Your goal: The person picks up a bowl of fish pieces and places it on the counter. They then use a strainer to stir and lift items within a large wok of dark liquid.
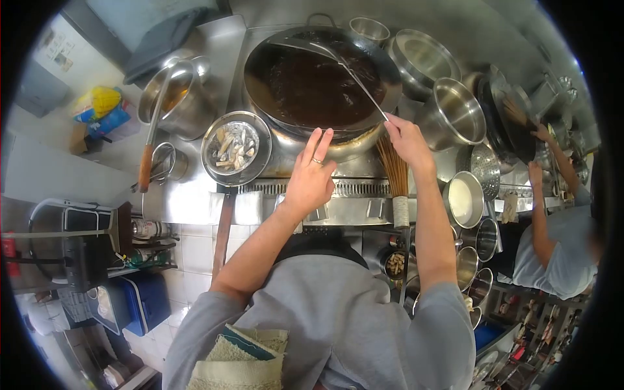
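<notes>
A large dark wok point(260, 71) holding dark brown liquid sits on the stove in front of me. My right hand point(409, 142) is closed round the end of a thin metal handle at the wok's right side. It belongs to a wok spatula point(359, 79), whose broad blade lies over the far left part of the wok. At the near rim is my left hand point(312, 172), two fingers stretched toward the wok, a ring on one, the other fingers partly bent. Below my right hand stands a bamboo wok brush point(394, 170) with a pale bound grip.
A strainer point(260, 162) with pale food pieces rests left of the wok, beside a steel pot point(146, 91) and a wooden-handled tool point(147, 162). Steel pots point(480, 120) and a bowl of pale contents point(463, 200) stand right. Another person point(552, 247) works at the far right.
</notes>
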### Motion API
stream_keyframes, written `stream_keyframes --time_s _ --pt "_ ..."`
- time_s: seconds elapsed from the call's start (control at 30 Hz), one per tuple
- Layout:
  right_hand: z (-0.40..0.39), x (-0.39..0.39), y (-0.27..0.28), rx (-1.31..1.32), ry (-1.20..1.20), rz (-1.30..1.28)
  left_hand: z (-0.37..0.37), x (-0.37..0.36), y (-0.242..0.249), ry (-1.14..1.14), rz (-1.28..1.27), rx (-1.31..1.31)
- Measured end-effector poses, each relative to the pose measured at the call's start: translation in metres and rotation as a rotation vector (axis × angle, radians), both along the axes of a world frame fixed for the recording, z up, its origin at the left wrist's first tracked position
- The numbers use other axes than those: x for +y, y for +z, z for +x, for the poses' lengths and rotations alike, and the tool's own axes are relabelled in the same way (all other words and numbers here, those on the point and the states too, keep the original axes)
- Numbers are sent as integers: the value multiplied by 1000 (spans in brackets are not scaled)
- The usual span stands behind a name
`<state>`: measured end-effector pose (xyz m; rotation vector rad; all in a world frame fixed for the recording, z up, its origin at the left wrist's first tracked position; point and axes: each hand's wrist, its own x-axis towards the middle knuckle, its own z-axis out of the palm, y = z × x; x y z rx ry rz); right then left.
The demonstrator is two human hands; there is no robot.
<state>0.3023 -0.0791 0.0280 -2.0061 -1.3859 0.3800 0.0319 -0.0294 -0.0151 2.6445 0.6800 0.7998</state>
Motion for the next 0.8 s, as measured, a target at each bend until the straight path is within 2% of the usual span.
stream_keyframes --time_s 0.37,0.53,0.67,0.8 --pt "-30 -59 18 6 109 -30 -1 0 4 -1 -27 35" --pt "-44 -86 50 97 137 -129 -2 2 0 -18 -1 17" --pt "-47 -109 73 52 179 -130 -2 4 -1 -27 -15 10" --pt "-34 -132 82 97 168 -235 -2 5 -5 -43 -4 -15"
